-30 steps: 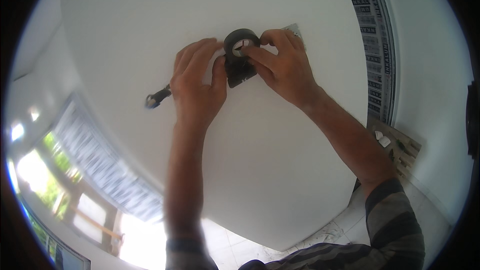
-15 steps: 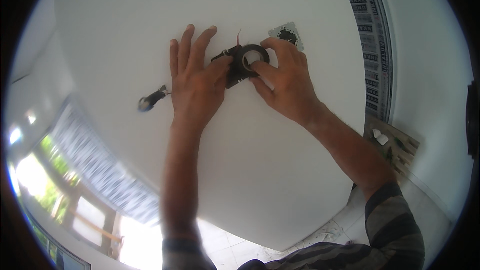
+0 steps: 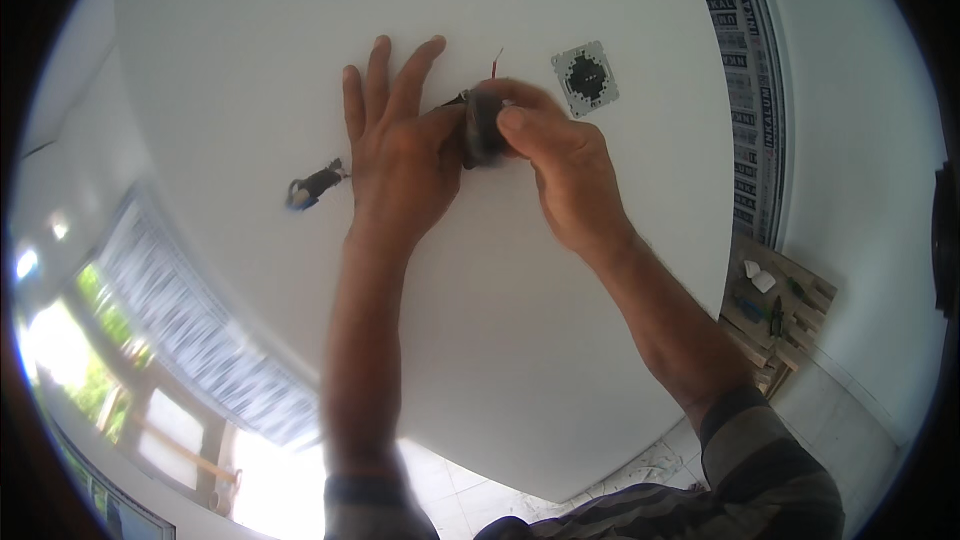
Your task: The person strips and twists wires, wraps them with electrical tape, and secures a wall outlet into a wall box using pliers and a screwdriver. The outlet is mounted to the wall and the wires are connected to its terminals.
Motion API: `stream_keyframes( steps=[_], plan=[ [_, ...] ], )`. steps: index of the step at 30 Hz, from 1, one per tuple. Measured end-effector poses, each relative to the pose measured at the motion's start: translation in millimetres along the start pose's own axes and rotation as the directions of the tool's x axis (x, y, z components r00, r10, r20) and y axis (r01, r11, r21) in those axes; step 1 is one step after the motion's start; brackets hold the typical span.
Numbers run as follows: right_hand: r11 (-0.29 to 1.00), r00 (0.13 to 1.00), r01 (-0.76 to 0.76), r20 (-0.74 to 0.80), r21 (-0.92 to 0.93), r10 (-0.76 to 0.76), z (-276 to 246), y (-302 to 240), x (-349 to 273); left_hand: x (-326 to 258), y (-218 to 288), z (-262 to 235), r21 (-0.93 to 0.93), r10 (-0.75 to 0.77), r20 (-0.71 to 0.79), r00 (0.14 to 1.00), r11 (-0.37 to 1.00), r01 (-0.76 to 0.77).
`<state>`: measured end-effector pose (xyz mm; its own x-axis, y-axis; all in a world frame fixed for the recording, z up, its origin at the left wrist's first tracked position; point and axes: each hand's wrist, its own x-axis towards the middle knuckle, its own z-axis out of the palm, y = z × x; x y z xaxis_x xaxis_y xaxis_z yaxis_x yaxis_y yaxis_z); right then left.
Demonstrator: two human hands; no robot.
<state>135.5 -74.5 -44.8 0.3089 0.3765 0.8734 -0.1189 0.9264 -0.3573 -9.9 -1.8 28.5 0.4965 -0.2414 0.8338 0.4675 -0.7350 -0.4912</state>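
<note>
Wire ends (image 3: 315, 183), dark and taped, poke out of the white wall (image 3: 250, 60) at far left, untouched. Just right of them the left hand (image 3: 400, 155) lies flat against the wall with its fingers (image 3: 385, 75) spread and straight, gripping nothing; only the thumb side presses against a roll of black tape (image 3: 480, 130). The right hand (image 3: 550, 165) has its fingers clenched around that roll, holding it against the wall where a thin red wire (image 3: 496, 62) sticks up behind it. Judging by this, the taping of the wire at that spot is under way: the left hand steadies, the right works the roll. A next move would call for keeping the roll tight to the wire and the red end clear of the fingers, since both hands crowd the same small spot and hide the joint. Further right, apart from the hands, a square grey switch frame (image 3: 585, 78) sits on the wall. Beyond it runs a patterned window strip (image 3: 745, 110), and low at right a wooden pallet (image 3: 780, 315) carries small tools.
</note>
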Motion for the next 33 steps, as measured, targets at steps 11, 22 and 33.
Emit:
stream_keyframes(
  steps=[11, 22, 33],
  plan=[
    [0.207, 0.854, 0.378, 0.253, -0.903, -0.455, -32.7, 15.1, 6.7, -1.8, 1.0, 3.2, -0.030, 0.001, -0.045, 0.999, 1.000, -0.002],
    [0.574, 0.935, 0.295, 0.106, -0.764, -0.339, -7.4, 10.3, -15.9, -2.8, 1.5, 4.7, -0.026, -0.025, -0.051, 0.998, 0.999, 0.024],
    [0.995, 0.997, 0.071, -0.030, -0.076, -0.073, 12.6, -6.6, -6.2, -1.8, -1.3, -0.1, -0.034, -0.004, -0.010, 1.000, 0.999, 0.004]
  ],
)
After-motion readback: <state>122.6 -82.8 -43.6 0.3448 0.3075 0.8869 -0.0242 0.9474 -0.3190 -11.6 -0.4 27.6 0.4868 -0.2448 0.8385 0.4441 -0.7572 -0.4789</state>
